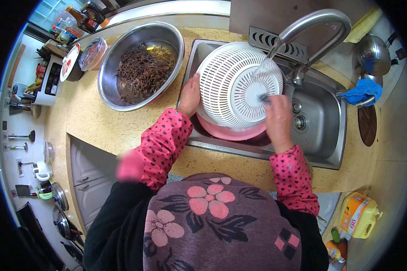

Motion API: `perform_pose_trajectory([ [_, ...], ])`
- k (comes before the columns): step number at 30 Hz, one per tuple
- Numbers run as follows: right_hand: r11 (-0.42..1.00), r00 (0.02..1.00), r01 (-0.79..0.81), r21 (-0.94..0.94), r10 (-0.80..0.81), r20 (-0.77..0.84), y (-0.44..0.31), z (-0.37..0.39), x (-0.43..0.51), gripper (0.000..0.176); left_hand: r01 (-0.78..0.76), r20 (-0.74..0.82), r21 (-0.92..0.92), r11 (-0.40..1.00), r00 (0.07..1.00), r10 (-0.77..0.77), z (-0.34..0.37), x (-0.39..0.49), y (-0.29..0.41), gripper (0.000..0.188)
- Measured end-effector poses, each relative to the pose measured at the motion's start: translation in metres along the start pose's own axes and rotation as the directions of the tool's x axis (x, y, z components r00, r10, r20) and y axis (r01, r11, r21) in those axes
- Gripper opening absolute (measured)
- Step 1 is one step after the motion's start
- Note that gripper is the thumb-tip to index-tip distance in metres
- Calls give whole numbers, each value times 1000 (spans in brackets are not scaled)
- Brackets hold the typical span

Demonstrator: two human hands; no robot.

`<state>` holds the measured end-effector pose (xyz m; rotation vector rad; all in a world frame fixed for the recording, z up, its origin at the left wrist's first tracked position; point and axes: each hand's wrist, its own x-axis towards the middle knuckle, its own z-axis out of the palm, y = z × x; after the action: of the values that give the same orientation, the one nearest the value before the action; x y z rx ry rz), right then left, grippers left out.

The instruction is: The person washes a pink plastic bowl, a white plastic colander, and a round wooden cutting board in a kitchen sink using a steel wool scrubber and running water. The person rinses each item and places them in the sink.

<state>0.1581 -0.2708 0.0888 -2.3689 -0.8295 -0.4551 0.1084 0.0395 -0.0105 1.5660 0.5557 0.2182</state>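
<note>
A white plastic colander (220,84) sits tilted over a pink basin (230,132) in the left bowl of a steel sink. Its slotted round base is turned towards me. My left hand (191,95) grips the colander's left rim, fingers partly hidden. Against the base, my right hand (279,118) pinches a small dark thing (264,99), perhaps a scrubber, too blurred to name surely. Water (262,64) runs from the curved faucet (312,17) onto the colander. Left of the sink, a steel basin (103,86) holds brown, stringy dried food (139,73) in yellowish water.
The right sink bowl (320,118) has a drain strainer (300,122). A blue cloth (363,91) hangs over a metal bar at right. A covered bowl (93,56) and an enamel lid (70,61) stand at far left. A yellow jug (357,216) is at lower right.
</note>
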Motion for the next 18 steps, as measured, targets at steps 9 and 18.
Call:
perform_pose_trajectory([
  [9,994,960,21,105,9,-279,-14,5,40,25,-76,-77,-126,989,995,66,16,-39,-1,54],
  [18,892,954,-272,360,298,-19,14,2,39,20,-37,274,-47,998,961,49,3,-66,-1,77],
])
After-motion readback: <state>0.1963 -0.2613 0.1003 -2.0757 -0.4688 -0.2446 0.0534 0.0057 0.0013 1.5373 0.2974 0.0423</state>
